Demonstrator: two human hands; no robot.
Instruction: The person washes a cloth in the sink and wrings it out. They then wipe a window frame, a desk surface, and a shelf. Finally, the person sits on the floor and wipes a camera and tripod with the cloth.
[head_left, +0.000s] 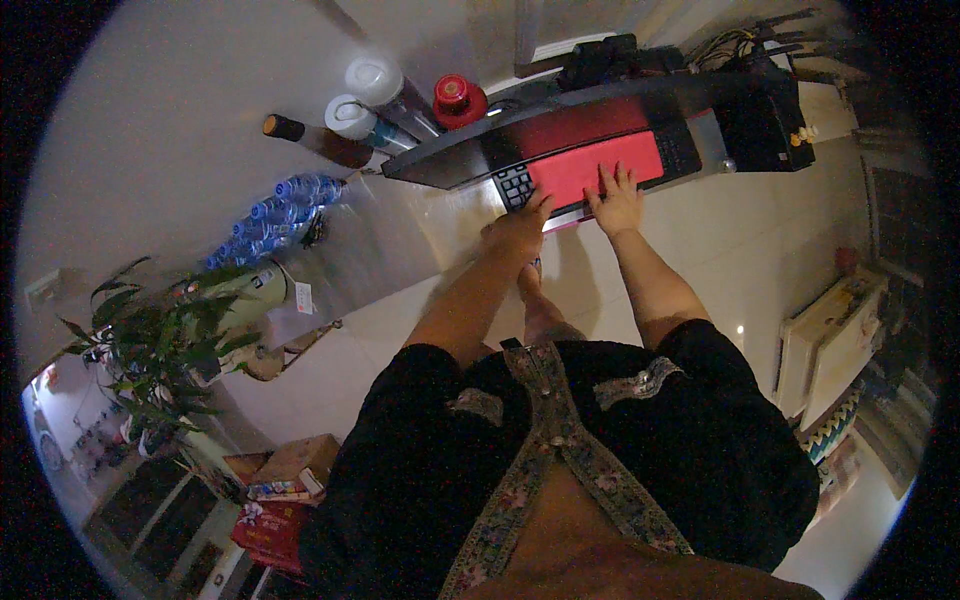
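A flat red rectangular cloth or cover (592, 166) lies over the middle of a black keyboard (514, 186), leaving keys visible at both ends. My right hand (619, 201) rests on its near edge, fingers spread flat. At the near left corner, my left hand (521, 221) touches the red piece and the keyboard. Its fingers are partly hidden, so whether they pinch anything is unclear. Just behind the keyboard stands a wide black monitor (465, 154), its dark screen reflecting the red.
Behind the monitor stand a dark bottle (322, 142), two white-capped containers (375, 79) and a red-lidded container (454, 97). Several water bottles (277, 214) and a potted plant (157, 352) are left. A black box-shaped device (765, 131) stands right of the keyboard.
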